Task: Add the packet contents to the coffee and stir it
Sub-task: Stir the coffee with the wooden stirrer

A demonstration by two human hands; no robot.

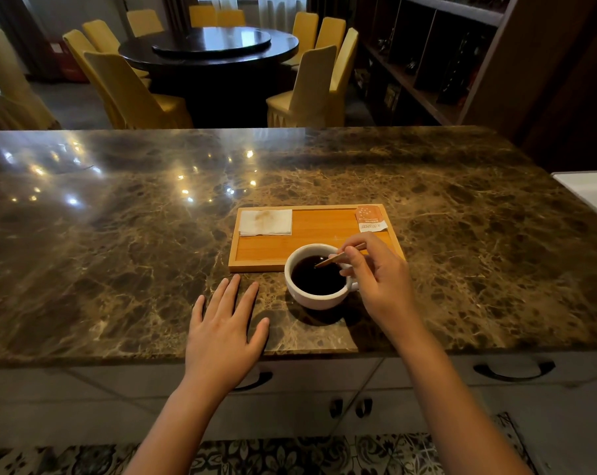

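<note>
Here, a white cup (319,296) of dark coffee (317,275) sat on a marble surface (119,234), touching the near edge of a wooden tray (273,248). The right hand (379,275) pinched a thin wooden stick (338,257), its tip dipped in the coffee. The left hand (225,327) lay flat and empty beside the cup. The tray held a stained napkin (265,222) and an orange packet (370,218).

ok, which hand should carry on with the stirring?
Right. The right hand pinches the wooden stirrer, its tip in the coffee cup; the left hand lies flat on the counter, empty.
</note>
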